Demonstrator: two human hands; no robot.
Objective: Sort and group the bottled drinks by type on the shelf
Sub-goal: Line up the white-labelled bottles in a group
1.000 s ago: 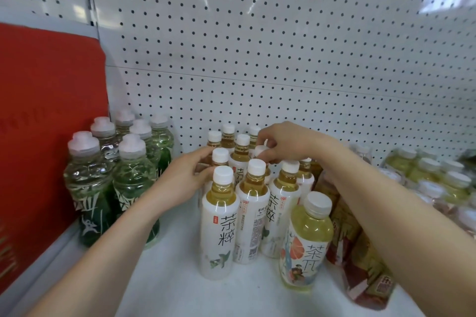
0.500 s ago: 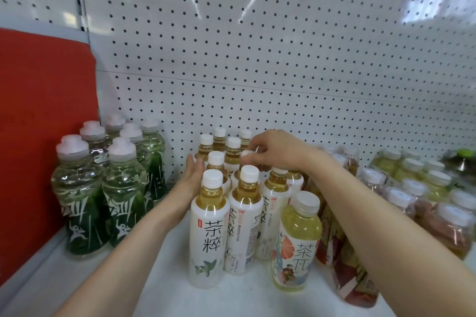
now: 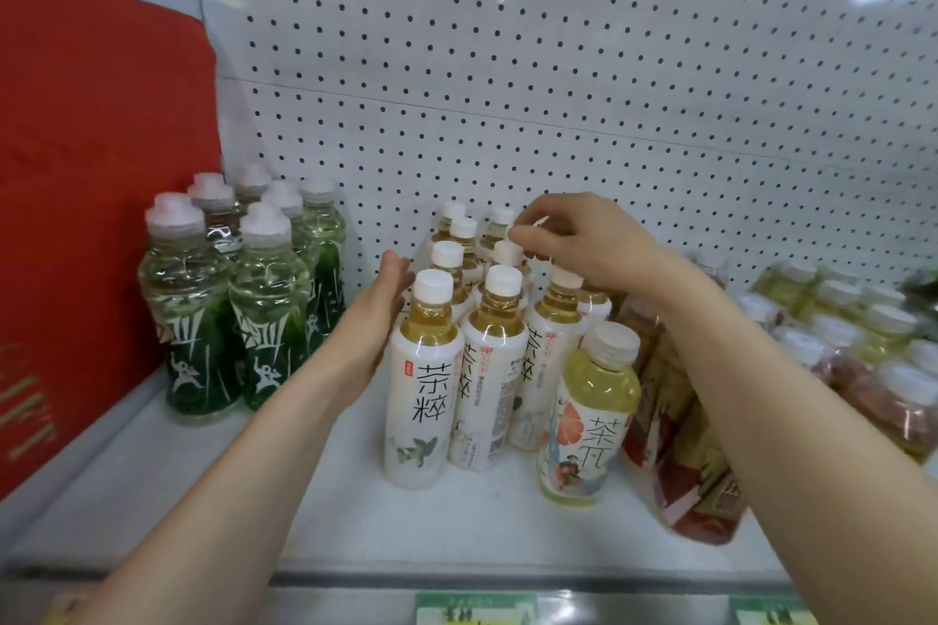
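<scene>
Step in hand, by judgement: squaring up the white-sleeved tea bottles (image 3: pixel 425 386) into one block at shelf centre. Left hand (image 3: pixel 378 315) flat and wide open, palm pressed along the 9 o'clock side of the block, against the front-left bottle's shoulder. Right hand (image 3: pixel 583 239) above the block's rear, fingertips (image 3: pixel 523 235) pinched narrow around a white cap (image 3: pixel 507 251) in the second row; cannot tell whether bottle lifted or only steadied. Shelf (image 3: pixel 355 513) bare at 6 o'clock of the block. Green-label clear bottles (image 3: pixel 228 320) grouped at 9 o'clock, well apart from the tea. Odd one: squat yellow bottle with picture label (image 3: pixel 591 416) standing just beside the block at 4 o'clock, near red-wrapped bottles (image 3: pixel 680 421) behind the right forearm. Pale capped bottles (image 3: pixel 832 320) at 3 o'clock, blurred. Next move probably calls for seating the pinched bottle straight into its row, left palm as a stop, then shifting the yellow bottle out to its own kind; tipping risk among close-packed necks.
</scene>
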